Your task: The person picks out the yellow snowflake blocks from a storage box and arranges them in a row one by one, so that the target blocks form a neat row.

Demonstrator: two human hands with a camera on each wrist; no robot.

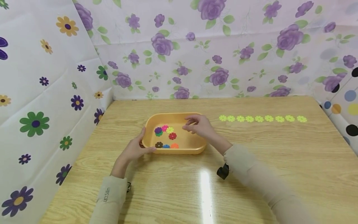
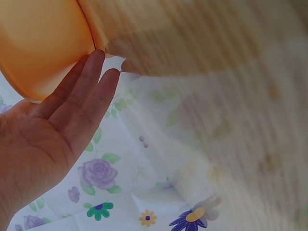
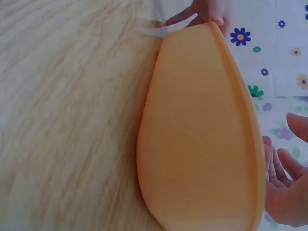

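Observation:
An orange plastic tray sits on the table with several small flower-shaped discs inside, among them a red disc, a yellow disc and a purple disc. My left hand holds the tray's left end, thumb along the front rim and fingers against the outer wall; the left wrist view shows those fingers reaching along the side. Over the right half of the tray hovers my right hand, fingers loosely bent and thumb apart. Nothing shows between its fingers in the right wrist view.
Yellow flower discs lie in a row on the wooden table to the right of the tray. A purple-rose patterned sheet stands behind the table, and a flower-printed sheet hangs at the left.

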